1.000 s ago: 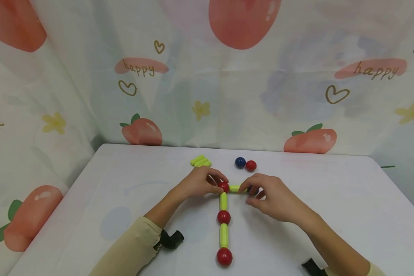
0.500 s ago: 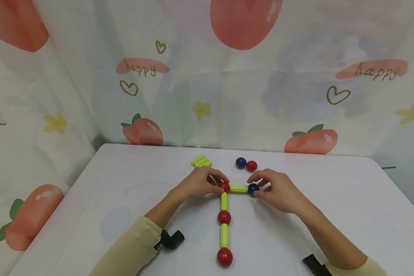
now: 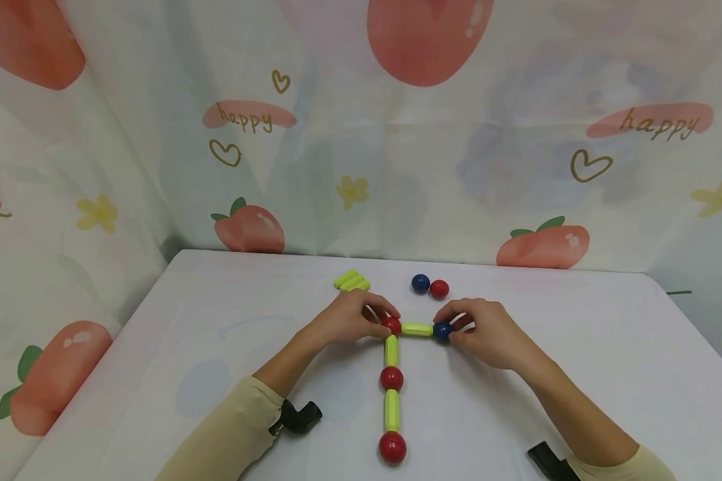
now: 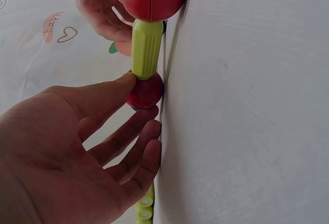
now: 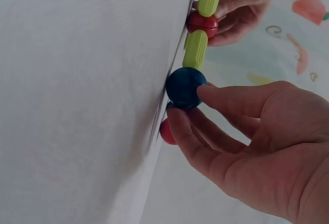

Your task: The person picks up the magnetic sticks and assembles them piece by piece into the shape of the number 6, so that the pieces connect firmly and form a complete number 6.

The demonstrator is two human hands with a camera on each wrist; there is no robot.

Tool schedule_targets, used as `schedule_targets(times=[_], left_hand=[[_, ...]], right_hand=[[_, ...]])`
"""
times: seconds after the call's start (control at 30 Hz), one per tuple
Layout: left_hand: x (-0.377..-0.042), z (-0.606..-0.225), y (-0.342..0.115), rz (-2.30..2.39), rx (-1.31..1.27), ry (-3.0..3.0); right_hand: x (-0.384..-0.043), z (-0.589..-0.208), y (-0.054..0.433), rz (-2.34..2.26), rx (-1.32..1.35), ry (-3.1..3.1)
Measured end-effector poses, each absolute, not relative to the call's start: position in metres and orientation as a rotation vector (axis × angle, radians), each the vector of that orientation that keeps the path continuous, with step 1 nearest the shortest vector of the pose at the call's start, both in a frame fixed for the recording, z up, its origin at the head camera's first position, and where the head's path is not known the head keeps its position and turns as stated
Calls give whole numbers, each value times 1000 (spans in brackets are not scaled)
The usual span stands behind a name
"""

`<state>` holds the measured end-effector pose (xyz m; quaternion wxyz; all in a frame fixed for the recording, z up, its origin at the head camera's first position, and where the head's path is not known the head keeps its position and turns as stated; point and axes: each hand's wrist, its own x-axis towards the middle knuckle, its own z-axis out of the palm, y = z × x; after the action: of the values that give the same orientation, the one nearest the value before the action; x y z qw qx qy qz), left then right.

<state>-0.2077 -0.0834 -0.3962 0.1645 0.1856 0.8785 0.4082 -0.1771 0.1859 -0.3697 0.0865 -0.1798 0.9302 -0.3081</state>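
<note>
- Since a second ago the right hand (image 3: 487, 332) has seated the blue ball (image 3: 442, 331) on the short rod's (image 3: 417, 329) 3 o'clock end.
- Nearest, a red ball (image 3: 392, 447) starts the stem running toward 12 o'clock on the counter (image 3: 577, 374).
- Left hand (image 3: 345, 321): its grip pinches the corner ball (image 3: 391, 326); keep it steady.
- Right grip pinches the blue ball; press inward along the rod, not sideways.
- Spare rods (image 3: 351, 280) lie at 11 o'clock.

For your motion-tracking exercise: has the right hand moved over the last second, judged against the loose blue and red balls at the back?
Yes. The right hand has drawn slightly back towards the loose red ball, uncovering the blue ball it pinches.
</note>
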Motion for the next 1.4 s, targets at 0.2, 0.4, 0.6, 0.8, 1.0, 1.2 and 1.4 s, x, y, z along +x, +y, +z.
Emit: schedule_targets(times=[0.2, 0.4, 0.6, 0.8, 1.0, 1.2, 1.4], left_hand=[[-209, -396, -82, 1165, 540, 2497], [-210, -395, -82, 1128, 568, 2504], [-212, -393, -88, 1091, 619, 2516], [-215, -391, -97, 1113, 550, 2702], [-225, -391, -96, 1052, 421, 2895], [-234, -395, -92, 886, 337, 3044], [-237, -395, -90, 777, 315, 3130]], right_hand=[[-177, -370, 186, -908, -511, 2788], [-176, -371, 185, -904, -481, 2792], [-176, -373, 185, -899, -465, 2793], [-176, -372, 183, -903, -476, 2779], [-176, -371, 183, -897, -470, 2784], [-175, -372, 183, -905, -465, 2784], [-175, -371, 183, -896, -481, 2799]])
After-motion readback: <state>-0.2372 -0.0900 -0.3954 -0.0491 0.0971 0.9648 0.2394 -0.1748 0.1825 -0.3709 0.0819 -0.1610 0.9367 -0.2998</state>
